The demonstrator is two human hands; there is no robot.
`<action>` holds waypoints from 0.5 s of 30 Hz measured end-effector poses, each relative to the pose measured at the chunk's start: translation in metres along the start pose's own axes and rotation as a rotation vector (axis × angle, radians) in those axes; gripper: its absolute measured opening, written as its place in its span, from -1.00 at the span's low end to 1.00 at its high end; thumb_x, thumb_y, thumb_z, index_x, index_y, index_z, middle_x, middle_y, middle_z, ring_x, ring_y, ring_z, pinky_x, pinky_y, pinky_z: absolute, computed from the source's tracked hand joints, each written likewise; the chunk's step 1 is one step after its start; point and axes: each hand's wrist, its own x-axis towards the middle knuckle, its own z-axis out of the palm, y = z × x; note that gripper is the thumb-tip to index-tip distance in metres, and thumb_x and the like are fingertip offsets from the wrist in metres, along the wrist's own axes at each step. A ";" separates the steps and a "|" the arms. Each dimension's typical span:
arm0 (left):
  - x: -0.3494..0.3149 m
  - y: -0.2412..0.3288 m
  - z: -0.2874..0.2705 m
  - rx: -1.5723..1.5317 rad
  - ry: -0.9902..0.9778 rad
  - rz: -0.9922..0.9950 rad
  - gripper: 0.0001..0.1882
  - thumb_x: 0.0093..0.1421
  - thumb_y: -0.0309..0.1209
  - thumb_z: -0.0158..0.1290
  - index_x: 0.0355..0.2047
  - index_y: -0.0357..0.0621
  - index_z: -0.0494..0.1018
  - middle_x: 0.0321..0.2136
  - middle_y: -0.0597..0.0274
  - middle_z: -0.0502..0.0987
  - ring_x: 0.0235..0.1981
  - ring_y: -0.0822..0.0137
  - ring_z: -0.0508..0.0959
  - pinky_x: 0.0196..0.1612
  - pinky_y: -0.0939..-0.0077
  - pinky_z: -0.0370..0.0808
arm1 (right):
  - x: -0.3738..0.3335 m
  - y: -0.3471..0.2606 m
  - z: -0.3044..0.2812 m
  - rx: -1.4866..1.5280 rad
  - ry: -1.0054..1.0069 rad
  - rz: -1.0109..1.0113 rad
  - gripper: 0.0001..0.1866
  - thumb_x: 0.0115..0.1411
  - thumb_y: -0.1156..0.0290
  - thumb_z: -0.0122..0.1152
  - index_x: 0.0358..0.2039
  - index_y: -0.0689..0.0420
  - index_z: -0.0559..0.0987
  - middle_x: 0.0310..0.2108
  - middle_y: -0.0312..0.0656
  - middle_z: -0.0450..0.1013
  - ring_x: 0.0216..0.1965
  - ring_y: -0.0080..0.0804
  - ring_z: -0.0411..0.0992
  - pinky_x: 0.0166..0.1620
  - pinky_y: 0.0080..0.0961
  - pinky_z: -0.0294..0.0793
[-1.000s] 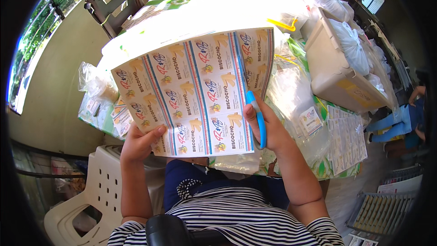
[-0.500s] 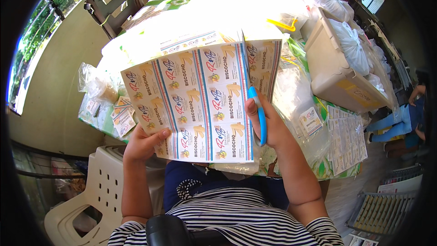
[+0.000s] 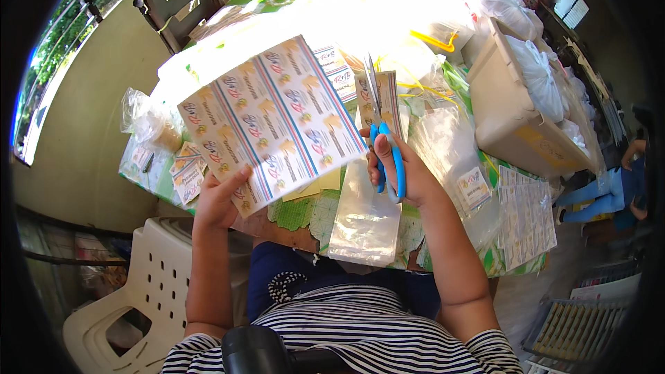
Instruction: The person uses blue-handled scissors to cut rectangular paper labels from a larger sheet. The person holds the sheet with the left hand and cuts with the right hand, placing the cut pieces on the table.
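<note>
My left hand grips the lower left edge of a printed label sheet, thumb on top. The sheet is tilted above the table, with rows of labels parted by red and blue stripes. In my right hand is a pair of scissors with blue handles, blades pointing away from me and slightly apart. Just behind the blades shows a narrow label strip; whether my right fingers hold it I cannot tell. Below the scissors lie clear plastic bags on the table.
Small cut labels and a bagged item lie at the left. On the right are a label sheet, a loose label and a beige bin with tied white bags. A plastic chair stands left; people stand at far right.
The label sheet has swung left and tilted away from the scissors, its right part now a separate strip. The scissors have come clear of the paper, uncovering the plastic bags on the table.
</note>
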 end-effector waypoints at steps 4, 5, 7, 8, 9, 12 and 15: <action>0.009 0.033 -0.004 -0.052 0.173 0.217 -0.69 0.19 -0.59 0.07 -0.05 -0.42 0.38 -0.13 0.00 0.54 -0.18 0.27 0.59 -0.12 0.41 0.57 | -0.020 -0.004 0.000 -0.153 -0.169 0.078 -0.27 0.28 -0.12 -0.08 0.24 0.20 0.17 -0.45 -0.36 0.21 -0.44 -0.65 0.25 -0.33 -0.62 0.33; 0.010 0.042 -0.003 -0.053 0.209 0.263 -0.69 0.19 -0.58 0.08 -0.06 -0.43 0.39 -0.14 0.00 0.54 -0.19 0.28 0.59 -0.12 0.42 0.57 | -0.024 -0.005 0.004 -0.204 -0.237 0.023 -0.30 0.29 -0.08 -0.07 0.24 0.20 0.17 -0.45 -0.36 0.21 -0.44 -0.65 0.24 -0.32 -0.62 0.32; 0.010 0.052 0.003 -0.015 0.129 0.332 -0.71 0.19 -0.56 0.09 -0.08 -0.40 0.41 -0.15 0.01 0.55 -0.20 0.30 0.59 -0.13 0.44 0.58 | -0.033 -0.009 0.012 -0.296 -0.362 -0.067 -0.35 0.32 0.01 -0.06 0.25 0.20 0.17 -0.43 -0.36 0.21 -0.42 -0.64 0.23 -0.30 -0.63 0.31; 0.009 0.056 0.007 0.005 0.093 0.345 -0.71 0.19 -0.56 0.10 -0.08 -0.40 0.41 -0.15 0.01 0.55 -0.20 0.30 0.59 -0.14 0.44 0.58 | -0.039 -0.011 0.015 -0.374 -0.381 -0.039 -0.39 0.34 0.11 -0.04 0.27 0.20 0.14 -0.42 -0.37 0.20 -0.39 -0.65 0.21 -0.27 -0.66 0.28; 0.008 0.059 0.012 0.005 0.028 0.363 -0.71 0.18 -0.56 0.10 -0.08 -0.39 0.41 -0.16 0.02 0.55 -0.20 0.30 0.59 -0.14 0.45 0.58 | -0.040 -0.013 0.018 -0.378 -0.394 -0.066 -0.37 0.34 0.10 -0.03 0.27 0.20 0.13 -0.41 -0.37 0.20 -0.38 -0.65 0.20 -0.27 -0.67 0.27; 0.003 0.063 0.027 0.098 -0.005 0.312 -0.70 0.17 -0.57 0.11 -0.07 -0.40 0.41 -0.15 0.02 0.56 -0.20 0.31 0.60 -0.13 0.45 0.57 | -0.041 -0.018 0.026 -0.337 -0.401 -0.129 -0.31 0.31 0.06 -0.01 0.28 0.22 0.10 -0.40 -0.38 0.18 -0.38 -0.68 0.14 -0.29 -0.73 0.22; 0.000 0.063 0.037 0.126 -0.031 0.281 -0.69 0.17 -0.57 0.11 -0.07 -0.40 0.40 -0.16 0.01 0.56 -0.21 0.31 0.60 -0.13 0.46 0.57 | -0.040 -0.022 0.026 -0.230 -0.376 -0.064 -0.28 0.30 0.03 0.00 0.29 0.23 0.08 -0.40 -0.39 0.16 -0.40 -0.68 0.11 -0.30 -0.78 0.19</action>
